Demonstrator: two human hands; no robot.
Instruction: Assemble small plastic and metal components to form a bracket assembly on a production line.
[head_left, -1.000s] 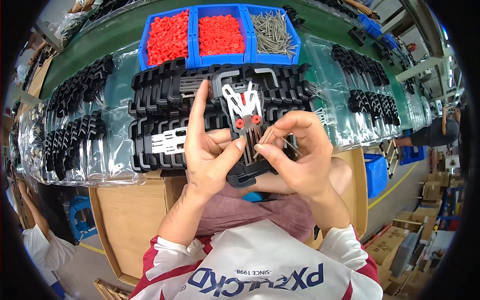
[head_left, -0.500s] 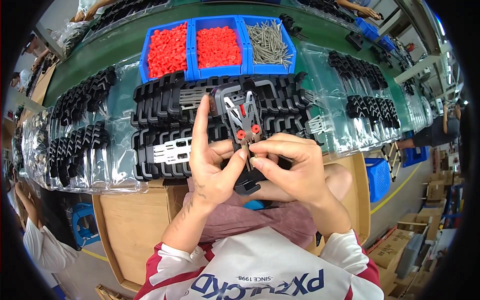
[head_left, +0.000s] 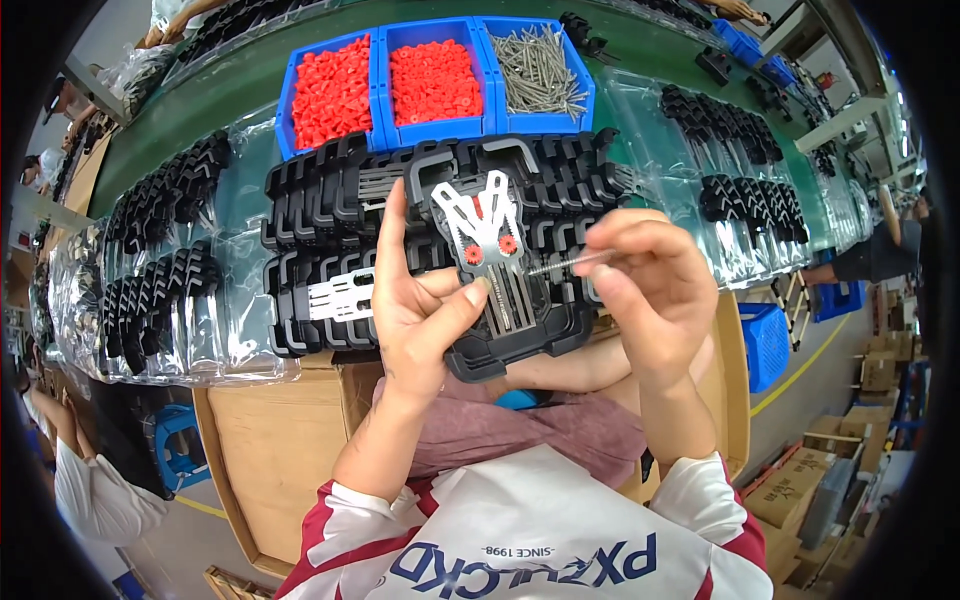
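Note:
My left hand [head_left: 410, 330] is closed on the side of a black plastic holder [head_left: 550, 335], its thumb across the holder's middle and its index finger stretched up. Set in the holder are a silver forked metal plate [head_left: 485, 238], two small red gears [head_left: 508, 246] and metal strips below them. A thin grey coil spring [head_left: 552, 266] is pinched between thumb and fingers of my right hand [head_left: 660, 300], lying sideways just right of the holder. Whether its left end touches the holder, I cannot tell. Right behind the holder lie stacked rows of similar black holders [head_left: 310, 205].
Beyond the stack, blue bins hold small red gears [head_left: 435, 85] and grey springs [head_left: 540, 72]. Black brackets [head_left: 165, 285] lie on clear plastic at the left, and more brackets [head_left: 755, 210] at the right. A cardboard box [head_left: 275, 440] is below the table edge. Other people are at the sides.
My right hand has moved right, away from the holder's middle, and the spring now shows in its fingers. The holder has turned flatter, showing its lower half, in my left hand.

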